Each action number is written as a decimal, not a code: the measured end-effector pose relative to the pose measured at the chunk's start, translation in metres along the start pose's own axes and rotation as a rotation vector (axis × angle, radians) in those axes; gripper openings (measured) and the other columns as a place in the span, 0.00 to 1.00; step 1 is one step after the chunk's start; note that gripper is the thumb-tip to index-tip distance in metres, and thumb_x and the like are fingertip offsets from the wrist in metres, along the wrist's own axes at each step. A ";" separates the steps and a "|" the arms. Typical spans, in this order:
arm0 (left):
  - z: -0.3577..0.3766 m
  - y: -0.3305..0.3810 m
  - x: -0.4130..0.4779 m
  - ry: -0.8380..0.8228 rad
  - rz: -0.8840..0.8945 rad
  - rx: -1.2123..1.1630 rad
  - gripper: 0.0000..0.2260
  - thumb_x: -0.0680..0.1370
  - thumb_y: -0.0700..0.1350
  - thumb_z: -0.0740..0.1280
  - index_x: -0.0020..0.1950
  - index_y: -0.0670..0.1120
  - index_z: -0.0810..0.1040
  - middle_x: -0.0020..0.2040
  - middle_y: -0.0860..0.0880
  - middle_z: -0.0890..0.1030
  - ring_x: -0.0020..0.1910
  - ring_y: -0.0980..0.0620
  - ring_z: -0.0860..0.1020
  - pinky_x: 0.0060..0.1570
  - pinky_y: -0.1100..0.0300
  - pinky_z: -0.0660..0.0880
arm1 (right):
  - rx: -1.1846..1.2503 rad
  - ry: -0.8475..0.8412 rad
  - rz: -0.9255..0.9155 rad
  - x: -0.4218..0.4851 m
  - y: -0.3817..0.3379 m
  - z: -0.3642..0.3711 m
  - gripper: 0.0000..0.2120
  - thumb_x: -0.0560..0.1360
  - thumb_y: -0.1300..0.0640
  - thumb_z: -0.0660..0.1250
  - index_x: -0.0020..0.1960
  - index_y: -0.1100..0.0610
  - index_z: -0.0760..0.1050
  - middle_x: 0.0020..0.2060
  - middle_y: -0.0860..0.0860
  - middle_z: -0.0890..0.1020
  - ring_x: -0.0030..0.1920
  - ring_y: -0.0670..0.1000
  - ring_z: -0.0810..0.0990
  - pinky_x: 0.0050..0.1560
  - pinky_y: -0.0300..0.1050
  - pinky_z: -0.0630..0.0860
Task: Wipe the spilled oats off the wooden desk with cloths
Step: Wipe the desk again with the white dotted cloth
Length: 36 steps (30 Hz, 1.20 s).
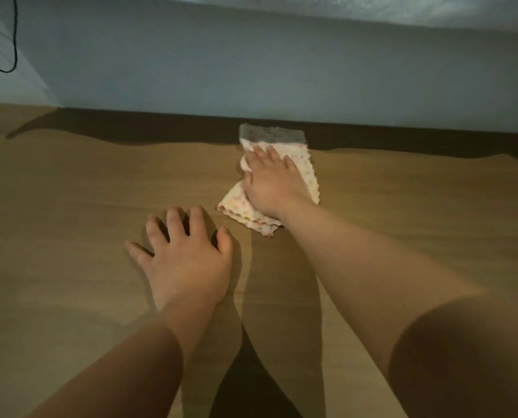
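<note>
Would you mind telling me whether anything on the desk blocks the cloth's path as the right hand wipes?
Nothing visible does. The right hand presses flat on the cloth near the desk's far edge. The left hand rests on bare wood, nearer and to the left. No oats are discernible.

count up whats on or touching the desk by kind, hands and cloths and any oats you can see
hands: 2, left hand flat on the wooden desk, right hand pressing on the cloth
cloths: 1, speckled cloth
oats: 0 visible in this dim view
total: 3
</note>
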<state>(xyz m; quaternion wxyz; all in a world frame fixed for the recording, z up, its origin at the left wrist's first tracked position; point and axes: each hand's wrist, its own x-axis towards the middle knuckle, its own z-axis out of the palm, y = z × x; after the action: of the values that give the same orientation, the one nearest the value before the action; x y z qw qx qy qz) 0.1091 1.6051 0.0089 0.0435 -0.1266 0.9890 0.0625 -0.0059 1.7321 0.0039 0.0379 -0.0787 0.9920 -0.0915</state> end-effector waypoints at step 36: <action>0.004 -0.002 -0.001 0.047 0.033 0.016 0.21 0.80 0.55 0.48 0.71 0.51 0.63 0.73 0.44 0.62 0.73 0.38 0.55 0.67 0.33 0.53 | 0.006 -0.052 -0.156 -0.155 0.009 0.001 0.25 0.81 0.47 0.42 0.77 0.51 0.44 0.76 0.47 0.45 0.75 0.48 0.40 0.73 0.50 0.39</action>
<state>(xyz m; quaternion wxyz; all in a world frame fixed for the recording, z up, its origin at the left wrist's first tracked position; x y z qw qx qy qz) 0.1107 1.6043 0.0045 0.0201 -0.1116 0.9922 0.0521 0.1458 1.7659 0.0106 0.0568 -0.1581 0.9812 -0.0949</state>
